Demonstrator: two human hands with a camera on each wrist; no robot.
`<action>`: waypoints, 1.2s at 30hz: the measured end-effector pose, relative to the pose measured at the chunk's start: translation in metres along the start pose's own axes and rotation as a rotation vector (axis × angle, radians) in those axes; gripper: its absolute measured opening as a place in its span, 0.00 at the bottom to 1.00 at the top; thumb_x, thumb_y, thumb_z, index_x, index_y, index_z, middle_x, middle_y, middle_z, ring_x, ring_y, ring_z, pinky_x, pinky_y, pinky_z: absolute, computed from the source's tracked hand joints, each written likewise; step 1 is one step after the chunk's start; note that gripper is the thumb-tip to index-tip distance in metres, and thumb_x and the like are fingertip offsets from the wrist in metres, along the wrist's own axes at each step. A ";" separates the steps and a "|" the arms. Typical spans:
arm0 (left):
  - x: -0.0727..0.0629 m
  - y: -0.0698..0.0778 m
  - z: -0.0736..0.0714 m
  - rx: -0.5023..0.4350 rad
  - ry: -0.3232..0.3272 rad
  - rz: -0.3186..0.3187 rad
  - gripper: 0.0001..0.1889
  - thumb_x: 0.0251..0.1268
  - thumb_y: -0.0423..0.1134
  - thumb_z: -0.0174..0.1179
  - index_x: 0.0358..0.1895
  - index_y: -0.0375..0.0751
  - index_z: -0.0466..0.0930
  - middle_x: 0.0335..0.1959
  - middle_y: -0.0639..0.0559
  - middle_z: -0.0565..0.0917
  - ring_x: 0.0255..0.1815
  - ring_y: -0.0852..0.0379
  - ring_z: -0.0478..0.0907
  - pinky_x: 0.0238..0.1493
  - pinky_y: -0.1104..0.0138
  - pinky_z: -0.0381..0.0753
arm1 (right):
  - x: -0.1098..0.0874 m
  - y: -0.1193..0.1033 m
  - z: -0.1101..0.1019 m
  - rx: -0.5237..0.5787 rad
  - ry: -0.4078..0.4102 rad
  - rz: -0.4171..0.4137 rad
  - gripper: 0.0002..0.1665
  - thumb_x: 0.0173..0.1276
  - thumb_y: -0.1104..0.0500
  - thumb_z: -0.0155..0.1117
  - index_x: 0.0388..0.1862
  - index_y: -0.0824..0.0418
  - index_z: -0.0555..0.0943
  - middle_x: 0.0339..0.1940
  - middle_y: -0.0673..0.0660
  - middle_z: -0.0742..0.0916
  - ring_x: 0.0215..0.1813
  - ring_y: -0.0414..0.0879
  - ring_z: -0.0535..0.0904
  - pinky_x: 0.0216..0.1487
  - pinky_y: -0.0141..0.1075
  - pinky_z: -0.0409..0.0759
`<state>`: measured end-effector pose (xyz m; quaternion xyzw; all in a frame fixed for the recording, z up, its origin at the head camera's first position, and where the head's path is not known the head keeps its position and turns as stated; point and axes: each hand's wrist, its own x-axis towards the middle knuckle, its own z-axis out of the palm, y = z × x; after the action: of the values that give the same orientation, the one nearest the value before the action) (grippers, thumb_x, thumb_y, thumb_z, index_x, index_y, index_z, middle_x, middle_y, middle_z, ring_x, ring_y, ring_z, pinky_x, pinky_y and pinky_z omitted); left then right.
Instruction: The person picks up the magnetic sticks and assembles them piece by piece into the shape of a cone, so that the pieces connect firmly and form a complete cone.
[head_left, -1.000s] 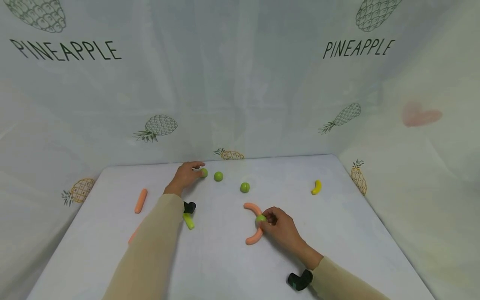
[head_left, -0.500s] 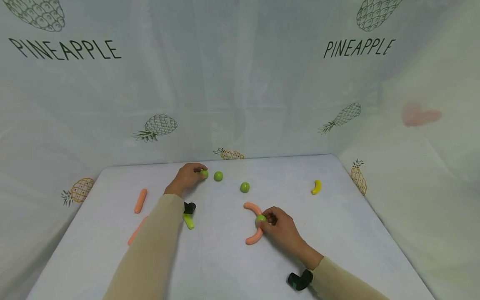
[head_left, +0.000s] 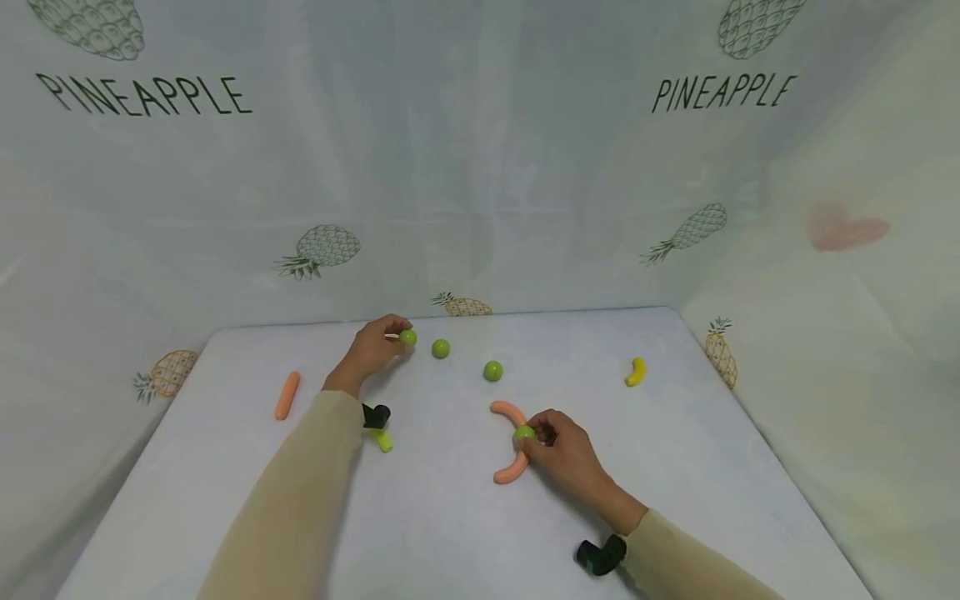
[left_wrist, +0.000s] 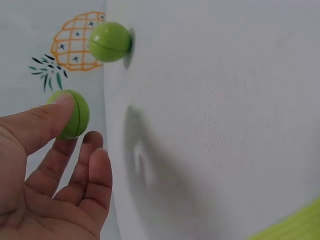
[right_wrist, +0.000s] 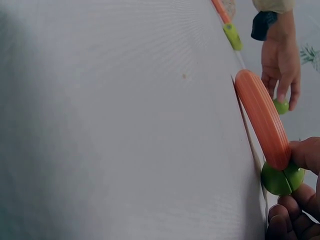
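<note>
My left hand [head_left: 372,348], at the table's far edge, pinches a small green ball [left_wrist: 75,116] with a seam between thumb and fingers. In the left wrist view that ball is off the table, its shadow falling on the cloth. Beside it rests another green ball [head_left: 441,348]. Right of centre, my right hand [head_left: 567,454] pinches a seamed green ball [right_wrist: 280,179] low over the table. Two curved orange sausage-shaped pieces, an upper one [head_left: 507,409] and a lower one [head_left: 512,469], lie at that ball; the right wrist view shows one ridged piece against it.
A third loose green ball [head_left: 492,371] sits between the hands. A yellow banana-shaped piece [head_left: 636,372] lies far right. At left are an orange stick [head_left: 287,395] and, by the left wrist, a yellow-green piece [head_left: 382,440]. A printed curtain [head_left: 480,167] hangs behind the table.
My left hand has closed on its green ball and raised it slightly off the table. The right hand keeps its hold. The left sleeve now covers a second orange stick. The head view shifts slightly.
</note>
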<state>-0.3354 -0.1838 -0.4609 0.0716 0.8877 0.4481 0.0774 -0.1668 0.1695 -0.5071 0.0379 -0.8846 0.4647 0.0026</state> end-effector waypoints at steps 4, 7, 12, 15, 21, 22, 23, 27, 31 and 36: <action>-0.010 0.006 0.002 -0.045 0.004 0.011 0.20 0.77 0.36 0.63 0.68 0.42 0.75 0.72 0.42 0.77 0.72 0.38 0.74 0.65 0.49 0.80 | -0.001 -0.001 -0.001 -0.002 -0.005 -0.013 0.12 0.68 0.58 0.77 0.46 0.56 0.84 0.38 0.49 0.84 0.41 0.42 0.78 0.44 0.33 0.78; -0.017 0.010 0.005 -0.072 0.010 -0.001 0.20 0.76 0.38 0.65 0.67 0.45 0.76 0.71 0.44 0.77 0.71 0.39 0.76 0.65 0.50 0.80 | 0.000 -0.001 -0.001 0.007 -0.008 -0.009 0.12 0.67 0.58 0.77 0.46 0.56 0.84 0.39 0.50 0.84 0.41 0.43 0.78 0.44 0.33 0.78; -0.026 0.014 0.015 -0.100 0.021 0.011 0.20 0.74 0.39 0.68 0.66 0.47 0.80 0.68 0.46 0.79 0.68 0.43 0.78 0.64 0.52 0.81 | 0.001 0.001 -0.001 0.005 -0.010 -0.005 0.12 0.68 0.58 0.77 0.47 0.56 0.84 0.39 0.50 0.84 0.41 0.43 0.78 0.44 0.33 0.78; -0.031 0.015 0.021 -0.124 0.028 0.027 0.21 0.73 0.39 0.69 0.67 0.46 0.81 0.68 0.46 0.80 0.66 0.44 0.78 0.63 0.53 0.82 | 0.001 0.001 -0.001 -0.002 -0.011 -0.016 0.12 0.67 0.58 0.77 0.47 0.57 0.84 0.38 0.50 0.84 0.41 0.43 0.78 0.44 0.33 0.78; -0.046 0.021 0.037 -0.192 0.041 0.032 0.22 0.71 0.37 0.71 0.66 0.48 0.84 0.66 0.45 0.83 0.63 0.46 0.81 0.60 0.57 0.83 | 0.001 0.002 0.000 -0.002 -0.012 -0.022 0.13 0.68 0.57 0.77 0.47 0.57 0.84 0.40 0.51 0.85 0.42 0.43 0.79 0.44 0.34 0.79; -0.047 0.023 0.041 -0.202 0.042 0.036 0.22 0.70 0.37 0.71 0.66 0.48 0.84 0.66 0.45 0.83 0.62 0.46 0.81 0.59 0.58 0.83 | 0.001 0.002 0.000 -0.004 -0.011 -0.021 0.13 0.68 0.57 0.77 0.47 0.57 0.84 0.40 0.51 0.85 0.42 0.43 0.79 0.44 0.34 0.79; -0.049 0.023 0.045 -0.206 0.041 0.043 0.21 0.70 0.36 0.71 0.65 0.47 0.85 0.65 0.45 0.83 0.61 0.46 0.82 0.59 0.58 0.83 | 0.000 0.002 -0.001 -0.005 -0.011 -0.022 0.13 0.68 0.57 0.77 0.47 0.57 0.84 0.40 0.51 0.85 0.42 0.43 0.79 0.45 0.34 0.79; -0.054 0.027 0.061 -0.206 0.038 0.067 0.20 0.69 0.36 0.71 0.64 0.45 0.85 0.64 0.46 0.84 0.61 0.48 0.82 0.62 0.57 0.82 | -0.001 0.000 -0.002 -0.001 -0.018 -0.026 0.14 0.67 0.58 0.77 0.48 0.57 0.84 0.41 0.51 0.85 0.42 0.44 0.79 0.45 0.34 0.79; -0.062 0.035 0.078 -0.194 0.026 0.076 0.20 0.70 0.36 0.71 0.63 0.44 0.86 0.59 0.48 0.87 0.59 0.49 0.82 0.64 0.54 0.81 | -0.001 0.000 -0.001 -0.001 -0.018 -0.019 0.14 0.67 0.58 0.77 0.48 0.57 0.84 0.41 0.51 0.85 0.42 0.43 0.79 0.46 0.34 0.79; -0.073 0.037 0.100 -0.145 0.007 0.087 0.19 0.69 0.39 0.72 0.62 0.47 0.87 0.51 0.53 0.88 0.52 0.55 0.82 0.57 0.57 0.81 | -0.001 0.000 -0.001 0.005 -0.025 -0.007 0.14 0.68 0.57 0.77 0.49 0.57 0.84 0.42 0.52 0.86 0.44 0.43 0.80 0.47 0.34 0.80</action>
<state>-0.2421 -0.0980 -0.4838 0.1027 0.8492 0.5146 0.0599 -0.1662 0.1706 -0.5066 0.0467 -0.8834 0.4663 -0.0070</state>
